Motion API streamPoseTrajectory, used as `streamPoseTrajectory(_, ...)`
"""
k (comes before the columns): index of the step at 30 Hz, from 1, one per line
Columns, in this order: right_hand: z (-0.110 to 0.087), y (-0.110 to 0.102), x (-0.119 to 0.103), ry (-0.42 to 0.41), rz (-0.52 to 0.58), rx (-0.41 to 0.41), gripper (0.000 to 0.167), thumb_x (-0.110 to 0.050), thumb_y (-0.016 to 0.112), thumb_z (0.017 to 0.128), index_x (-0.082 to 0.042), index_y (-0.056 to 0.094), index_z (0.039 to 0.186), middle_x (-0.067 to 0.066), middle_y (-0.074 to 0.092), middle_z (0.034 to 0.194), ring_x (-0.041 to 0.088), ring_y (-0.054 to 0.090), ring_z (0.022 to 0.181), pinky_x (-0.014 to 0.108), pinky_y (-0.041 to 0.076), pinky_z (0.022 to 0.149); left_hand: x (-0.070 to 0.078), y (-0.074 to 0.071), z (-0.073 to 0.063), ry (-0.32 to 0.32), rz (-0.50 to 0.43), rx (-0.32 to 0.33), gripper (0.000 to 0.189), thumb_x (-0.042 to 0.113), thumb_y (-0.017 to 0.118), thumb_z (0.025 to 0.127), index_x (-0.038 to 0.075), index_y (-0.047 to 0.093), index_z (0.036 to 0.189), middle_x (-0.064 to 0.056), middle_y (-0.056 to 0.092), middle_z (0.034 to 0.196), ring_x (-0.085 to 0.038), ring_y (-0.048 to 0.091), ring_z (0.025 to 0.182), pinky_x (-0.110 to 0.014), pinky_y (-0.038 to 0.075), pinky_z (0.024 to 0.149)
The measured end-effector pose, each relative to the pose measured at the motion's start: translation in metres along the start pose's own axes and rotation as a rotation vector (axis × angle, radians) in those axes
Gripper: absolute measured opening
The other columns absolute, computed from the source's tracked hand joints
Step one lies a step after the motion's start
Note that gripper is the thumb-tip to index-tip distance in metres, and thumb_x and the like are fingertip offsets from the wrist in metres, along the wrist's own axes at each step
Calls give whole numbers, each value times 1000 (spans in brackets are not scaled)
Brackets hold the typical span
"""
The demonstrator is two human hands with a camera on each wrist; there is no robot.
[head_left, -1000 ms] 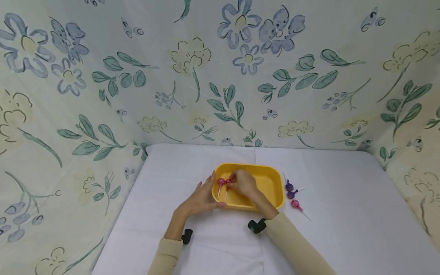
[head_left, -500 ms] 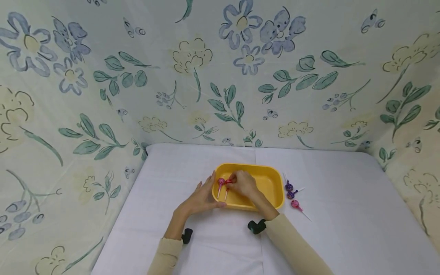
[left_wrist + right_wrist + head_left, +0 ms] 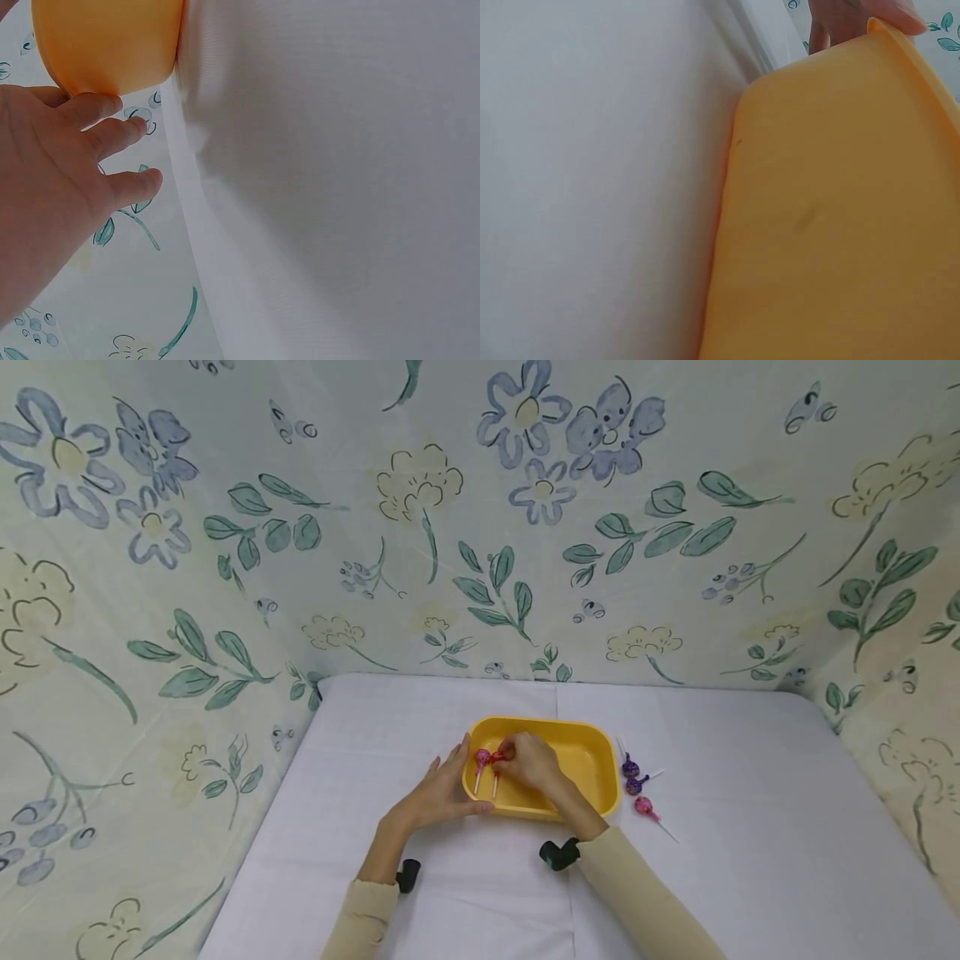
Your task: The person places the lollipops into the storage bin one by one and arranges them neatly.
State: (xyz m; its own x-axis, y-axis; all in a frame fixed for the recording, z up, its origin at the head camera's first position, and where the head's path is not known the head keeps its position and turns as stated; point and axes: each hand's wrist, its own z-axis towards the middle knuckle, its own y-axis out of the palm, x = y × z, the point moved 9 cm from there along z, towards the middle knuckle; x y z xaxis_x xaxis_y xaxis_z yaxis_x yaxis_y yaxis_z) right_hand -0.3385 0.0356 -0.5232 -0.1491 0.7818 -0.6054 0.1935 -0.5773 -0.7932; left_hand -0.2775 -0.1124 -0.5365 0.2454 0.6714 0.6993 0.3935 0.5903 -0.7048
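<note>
In the head view a yellow tray (image 3: 585, 768) stands on the white cloth. My left hand (image 3: 437, 792) rests against its left end, thumb along the front rim and fingers spread fairly straight at the side; the left wrist view shows the outer fingers (image 3: 124, 139) extended beside the tray wall. Inside the tray at the left lies a pink lollipop (image 3: 482, 758), stick towards me. Beside it my right hand (image 3: 532, 762) reaches in and pinches a red lollipop (image 3: 498, 757), whose white stick points towards me. My fingers hide part of its head.
Right of the tray, two purple lollipops (image 3: 631, 767) and another pink lollipop (image 3: 644, 806) lie on the white cloth (image 3: 757, 827). A flower-patterned curtain (image 3: 412, 568) hangs behind and along the sides. A dark wrist device (image 3: 560, 854) sits at the right cuff.
The red lollipop's stick has swung slightly to the right at its lower end. Both hands, the tray and the other lollipops stay almost where they were.
</note>
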Motion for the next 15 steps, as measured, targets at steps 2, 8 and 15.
streamPoseTrajectory(2,-1,1,1,4,5,-1,24,-21,85,87,-4,78,104,6,77,91,16,62,78,30,59,79,1,1,0,-2,5,-3,120,63,74,86,15,1,168,-2,7,176,-26,8,164,-58,-2,133)
streamPoseTrajectory(8,0,1,3,11,4,7,26,-22,85,87,-5,78,105,7,77,94,17,62,80,33,61,83,3,0,-1,-2,9,-1,120,64,74,86,15,1,167,-2,7,176,-26,8,164,-59,-1,133)
streamPoseTrajectory(15,0,1,4,19,12,0,28,-24,85,87,-4,78,106,7,76,94,17,61,79,32,60,81,2,0,0,-14,9,-4,119,63,75,87,16,0,167,0,3,176,-24,6,164,-57,-3,133)
